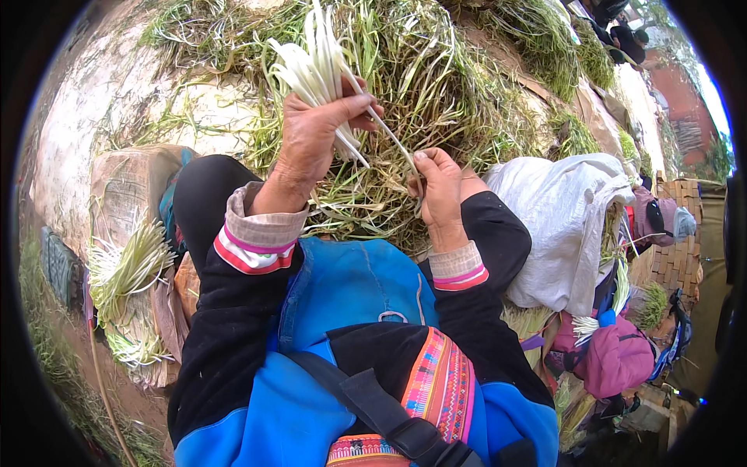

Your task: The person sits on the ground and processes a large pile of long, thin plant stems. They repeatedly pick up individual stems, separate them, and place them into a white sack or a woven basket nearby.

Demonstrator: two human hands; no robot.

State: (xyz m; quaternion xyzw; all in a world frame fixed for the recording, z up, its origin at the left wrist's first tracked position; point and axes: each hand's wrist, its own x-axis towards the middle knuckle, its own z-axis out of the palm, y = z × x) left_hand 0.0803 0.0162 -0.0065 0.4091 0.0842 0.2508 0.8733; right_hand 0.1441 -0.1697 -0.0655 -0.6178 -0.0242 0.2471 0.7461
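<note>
My left hand [318,125] is closed around a bunch of pale green-white plant stalks [315,64], held upright above the heap. One long single stalk [392,135] runs from the bunch, beside my left thumb, down to my right hand [435,181]. The thumb and fingers of my right hand pinch that stalk near its lower end. Below and beyond both hands spreads a big heap of loose green and dried leaves [432,87]. My right palm is turned from view.
To the left, a tied-looking bundle of pale stalks [131,265] lies on a cloth-covered object. At the right are a white woven sack [554,227], a pink bag [618,359] and a woven basket [680,216]. Other people [627,41] are at the far upper right.
</note>
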